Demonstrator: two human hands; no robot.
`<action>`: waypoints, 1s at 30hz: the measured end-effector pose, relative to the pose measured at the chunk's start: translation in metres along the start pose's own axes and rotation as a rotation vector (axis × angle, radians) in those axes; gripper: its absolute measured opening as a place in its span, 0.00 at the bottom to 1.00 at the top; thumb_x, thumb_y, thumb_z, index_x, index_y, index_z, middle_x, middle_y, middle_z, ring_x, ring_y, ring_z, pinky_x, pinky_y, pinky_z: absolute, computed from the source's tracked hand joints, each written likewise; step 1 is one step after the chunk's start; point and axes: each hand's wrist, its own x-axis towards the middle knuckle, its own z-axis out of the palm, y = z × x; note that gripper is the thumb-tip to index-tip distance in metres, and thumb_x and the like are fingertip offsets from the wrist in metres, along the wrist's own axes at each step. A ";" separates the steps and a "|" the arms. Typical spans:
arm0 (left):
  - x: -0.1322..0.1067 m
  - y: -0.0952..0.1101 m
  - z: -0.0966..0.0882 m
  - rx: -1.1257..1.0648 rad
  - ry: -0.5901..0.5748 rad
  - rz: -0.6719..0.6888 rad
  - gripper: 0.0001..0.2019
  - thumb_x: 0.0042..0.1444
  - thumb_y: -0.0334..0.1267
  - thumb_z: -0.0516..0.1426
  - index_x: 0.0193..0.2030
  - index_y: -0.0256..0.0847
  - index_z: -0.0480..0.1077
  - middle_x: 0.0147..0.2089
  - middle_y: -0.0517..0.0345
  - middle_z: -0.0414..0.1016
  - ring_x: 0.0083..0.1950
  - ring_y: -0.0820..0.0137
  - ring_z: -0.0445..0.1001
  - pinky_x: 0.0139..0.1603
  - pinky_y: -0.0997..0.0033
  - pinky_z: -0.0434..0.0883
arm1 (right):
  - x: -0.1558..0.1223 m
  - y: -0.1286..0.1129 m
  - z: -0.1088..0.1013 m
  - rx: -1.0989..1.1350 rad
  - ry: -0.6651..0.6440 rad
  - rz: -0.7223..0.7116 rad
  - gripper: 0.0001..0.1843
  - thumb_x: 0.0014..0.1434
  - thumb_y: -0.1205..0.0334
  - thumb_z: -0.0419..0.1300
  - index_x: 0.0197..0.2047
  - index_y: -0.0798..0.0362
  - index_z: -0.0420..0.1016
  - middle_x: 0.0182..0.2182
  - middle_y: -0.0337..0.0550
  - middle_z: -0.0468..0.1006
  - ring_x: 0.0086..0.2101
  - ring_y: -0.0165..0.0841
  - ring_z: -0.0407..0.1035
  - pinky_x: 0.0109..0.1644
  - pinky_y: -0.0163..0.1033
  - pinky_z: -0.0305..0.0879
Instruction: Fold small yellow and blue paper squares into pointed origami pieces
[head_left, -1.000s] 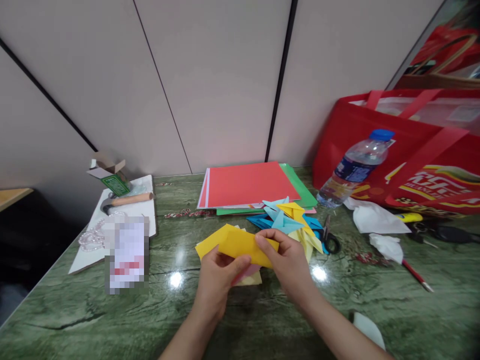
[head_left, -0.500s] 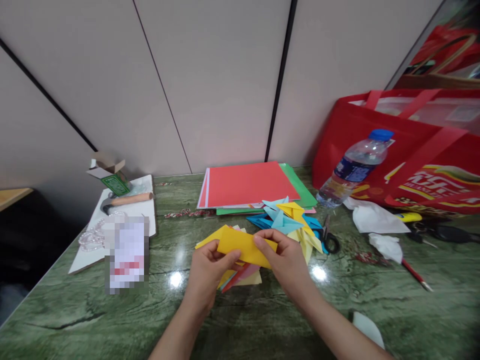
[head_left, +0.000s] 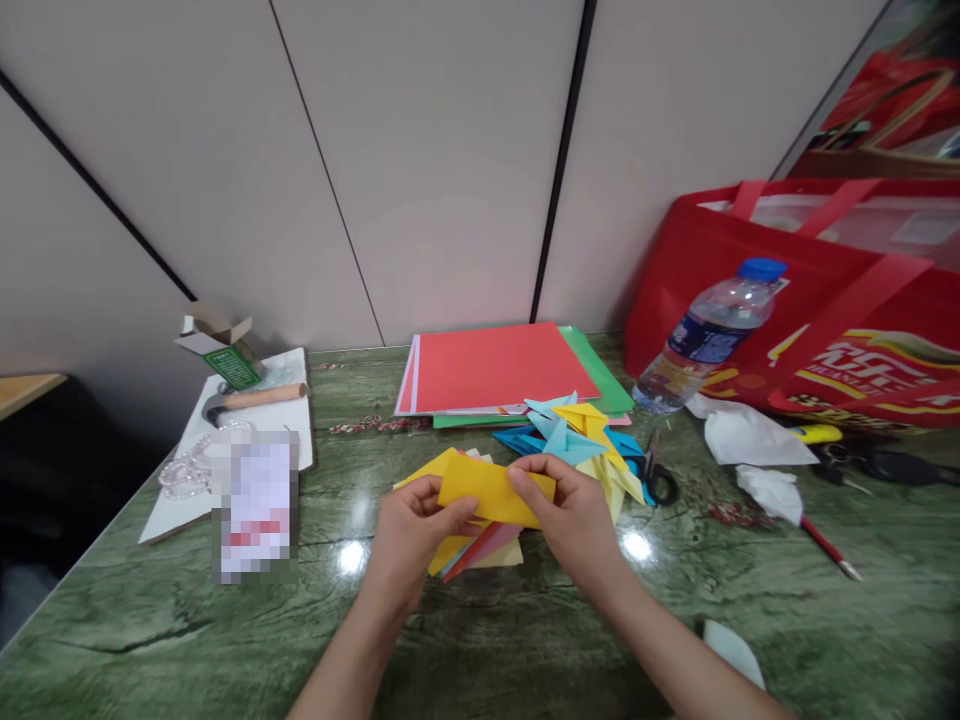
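Note:
Between my two hands is a folded piece of yellow paper [head_left: 487,490], held up above the table. My left hand [head_left: 409,535] pinches its left end between thumb and fingers. My right hand [head_left: 574,510] grips the right end, thumb across the front. Beneath it lies a loose pile of coloured paper sheets [head_left: 491,555], partly hidden by the hands and the yellow piece. Just behind my right hand are folded paper shapes [head_left: 566,440] in blue, light blue and yellow, with black-handled scissors [head_left: 660,480] beside them.
A stack of large coloured sheets [head_left: 502,370] lies against the wall. To the right stand a water bottle [head_left: 705,335] and a red bag [head_left: 825,300]. Leftward, a white board [head_left: 300,440] carries a hammer [head_left: 262,397] and a small green box [head_left: 232,365]. A red pen [head_left: 829,548] lies right.
The yellow paper has shifted very slightly, and its lower edge sits a little higher. Both hands keep their grip on it. The things on the table stay where they were.

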 end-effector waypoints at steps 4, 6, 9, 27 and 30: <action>0.000 0.003 -0.003 0.032 -0.017 0.000 0.10 0.36 0.34 0.66 0.28 0.33 0.73 0.25 0.53 0.79 0.23 0.70 0.75 0.26 0.74 0.73 | 0.001 0.001 0.000 0.041 -0.017 0.029 0.16 0.48 0.48 0.59 0.27 0.54 0.72 0.22 0.40 0.71 0.23 0.31 0.62 0.23 0.33 0.60; -0.001 0.003 -0.002 0.037 -0.024 0.004 0.10 0.37 0.34 0.65 0.28 0.32 0.74 0.25 0.52 0.79 0.22 0.70 0.75 0.26 0.75 0.73 | 0.002 0.001 -0.001 0.050 -0.028 0.038 0.17 0.48 0.48 0.59 0.27 0.54 0.72 0.22 0.40 0.71 0.23 0.31 0.62 0.23 0.33 0.60; -0.002 0.004 -0.001 0.048 -0.013 0.012 0.10 0.37 0.34 0.65 0.29 0.33 0.75 0.24 0.52 0.79 0.23 0.69 0.76 0.26 0.74 0.73 | 0.003 0.002 -0.002 0.039 -0.026 0.031 0.16 0.47 0.48 0.60 0.27 0.54 0.72 0.22 0.40 0.70 0.22 0.31 0.61 0.23 0.33 0.60; 0.001 0.000 -0.006 0.250 0.007 0.171 0.11 0.41 0.37 0.63 0.34 0.38 0.76 0.34 0.51 0.80 0.35 0.63 0.77 0.33 0.71 0.72 | 0.000 0.007 0.000 -0.106 -0.257 -0.127 0.08 0.54 0.58 0.56 0.28 0.52 0.70 0.25 0.38 0.73 0.27 0.32 0.66 0.30 0.34 0.61; 0.002 -0.002 -0.007 0.348 0.019 0.195 0.06 0.40 0.37 0.63 0.28 0.39 0.78 0.32 0.52 0.80 0.34 0.63 0.76 0.33 0.71 0.72 | -0.001 0.007 0.001 -0.139 -0.290 -0.196 0.06 0.54 0.61 0.55 0.28 0.52 0.71 0.26 0.37 0.74 0.28 0.32 0.67 0.32 0.34 0.60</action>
